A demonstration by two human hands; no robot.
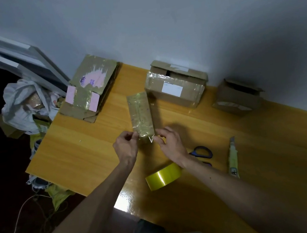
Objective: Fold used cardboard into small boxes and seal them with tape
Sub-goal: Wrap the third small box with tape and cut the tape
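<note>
Pinching a taped box (141, 114) on yellow table (87, 154) by wall (155, 18): left hand (126, 147), right hand (171, 143).

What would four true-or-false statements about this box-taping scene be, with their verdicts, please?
1. Both the left hand and the right hand pinch the near end of the narrow taped box. True.
2. The yellow tape roll sits on top of the narrow taped box. False: it lies on the table, close to the right forearm.
3. The scissors lie on the table, on the right hand's side. True.
4. The left hand holds the utility knife. False: the knife lies on the table, to the right of the scissors, untouched.
</note>
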